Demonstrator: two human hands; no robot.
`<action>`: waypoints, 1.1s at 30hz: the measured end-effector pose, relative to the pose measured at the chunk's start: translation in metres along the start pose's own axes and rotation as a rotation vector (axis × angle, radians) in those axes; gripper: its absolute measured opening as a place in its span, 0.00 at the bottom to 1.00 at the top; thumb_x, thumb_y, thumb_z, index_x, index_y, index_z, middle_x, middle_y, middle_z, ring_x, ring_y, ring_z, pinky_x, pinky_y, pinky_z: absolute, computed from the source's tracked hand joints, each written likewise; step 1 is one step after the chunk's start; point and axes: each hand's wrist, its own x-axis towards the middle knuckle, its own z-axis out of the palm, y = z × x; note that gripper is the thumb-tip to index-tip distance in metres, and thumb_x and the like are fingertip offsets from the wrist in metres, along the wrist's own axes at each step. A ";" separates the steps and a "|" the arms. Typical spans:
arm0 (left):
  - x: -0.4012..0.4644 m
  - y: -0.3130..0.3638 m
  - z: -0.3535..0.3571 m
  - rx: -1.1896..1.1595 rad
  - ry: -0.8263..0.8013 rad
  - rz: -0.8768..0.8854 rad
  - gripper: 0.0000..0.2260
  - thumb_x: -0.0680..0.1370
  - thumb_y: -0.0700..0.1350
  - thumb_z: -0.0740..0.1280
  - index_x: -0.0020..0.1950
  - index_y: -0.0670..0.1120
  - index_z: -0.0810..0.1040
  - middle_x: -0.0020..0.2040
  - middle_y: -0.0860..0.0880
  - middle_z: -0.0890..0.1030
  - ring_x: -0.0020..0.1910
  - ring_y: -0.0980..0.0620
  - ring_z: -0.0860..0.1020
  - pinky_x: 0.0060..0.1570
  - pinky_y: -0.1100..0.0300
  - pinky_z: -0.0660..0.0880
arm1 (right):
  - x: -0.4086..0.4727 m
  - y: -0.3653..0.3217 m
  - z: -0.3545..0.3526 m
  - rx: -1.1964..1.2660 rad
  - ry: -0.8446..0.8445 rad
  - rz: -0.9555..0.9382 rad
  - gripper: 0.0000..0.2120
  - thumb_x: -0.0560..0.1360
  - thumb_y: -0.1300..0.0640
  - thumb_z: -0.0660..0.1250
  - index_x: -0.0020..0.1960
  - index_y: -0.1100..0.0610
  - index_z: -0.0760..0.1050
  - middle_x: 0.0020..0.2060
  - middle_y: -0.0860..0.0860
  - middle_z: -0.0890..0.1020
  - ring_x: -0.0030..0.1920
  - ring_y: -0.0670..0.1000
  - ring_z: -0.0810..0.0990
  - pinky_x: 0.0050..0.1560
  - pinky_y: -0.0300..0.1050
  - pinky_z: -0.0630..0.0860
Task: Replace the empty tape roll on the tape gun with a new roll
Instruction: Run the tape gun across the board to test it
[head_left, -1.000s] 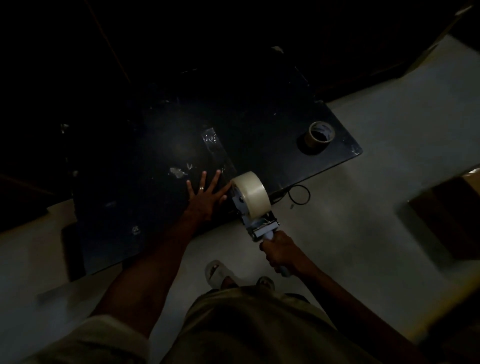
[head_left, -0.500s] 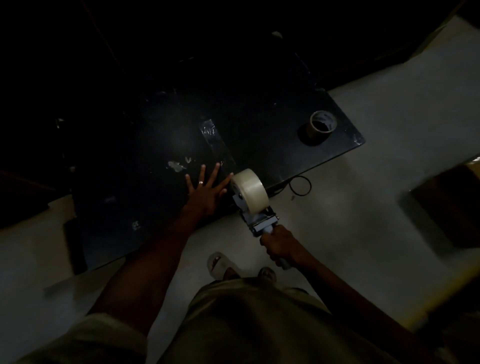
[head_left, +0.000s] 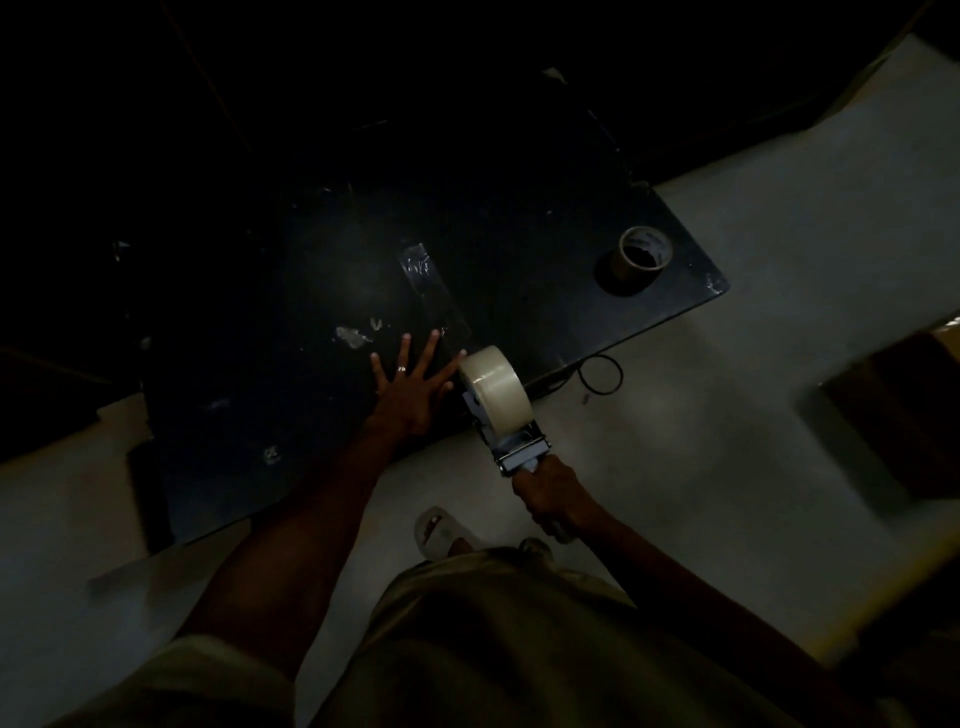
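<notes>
A full pale tape roll (head_left: 496, 387) sits mounted on the tape gun (head_left: 511, 441) at the near edge of a dark table (head_left: 291, 405). My right hand (head_left: 553, 491) grips the gun's handle, just off the table edge. A strip of clear tape (head_left: 431, 293) runs from the roll back across the tabletop. My left hand (head_left: 413, 387) lies flat on the table with fingers spread, just left of the roll. The empty cardboard tape core (head_left: 644, 254) stands near the table's right corner.
The scene is very dim. A black loop of cord (head_left: 600, 374) lies on the pale floor beside the table. A dark box (head_left: 904, 415) stands at the right. My sandalled foot (head_left: 441, 530) is below the table edge.
The tape gun and my right hand have drawn slightly back toward me, leaving more tape on the table. My left hand stays flat in place.
</notes>
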 end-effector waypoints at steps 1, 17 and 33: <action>0.000 0.000 -0.001 0.003 0.001 -0.003 0.21 0.81 0.60 0.42 0.70 0.70 0.34 0.77 0.56 0.32 0.75 0.41 0.32 0.65 0.27 0.34 | 0.000 -0.001 0.000 -0.012 -0.009 -0.008 0.10 0.65 0.47 0.56 0.28 0.50 0.64 0.31 0.51 0.73 0.37 0.52 0.73 0.41 0.43 0.67; 0.000 0.003 -0.003 -0.039 -0.047 -0.030 0.22 0.81 0.60 0.45 0.69 0.73 0.36 0.76 0.57 0.31 0.75 0.41 0.32 0.65 0.26 0.36 | -0.001 0.007 0.009 0.040 0.080 0.109 0.17 0.75 0.60 0.66 0.32 0.52 0.63 0.33 0.48 0.72 0.43 0.52 0.74 0.43 0.41 0.69; -0.004 0.004 -0.002 -0.061 -0.062 -0.062 0.25 0.81 0.58 0.50 0.68 0.74 0.35 0.75 0.58 0.30 0.75 0.42 0.31 0.62 0.23 0.37 | 0.005 0.001 0.012 -0.128 -0.010 0.148 0.15 0.76 0.50 0.62 0.34 0.46 0.60 0.33 0.45 0.67 0.38 0.49 0.70 0.41 0.39 0.69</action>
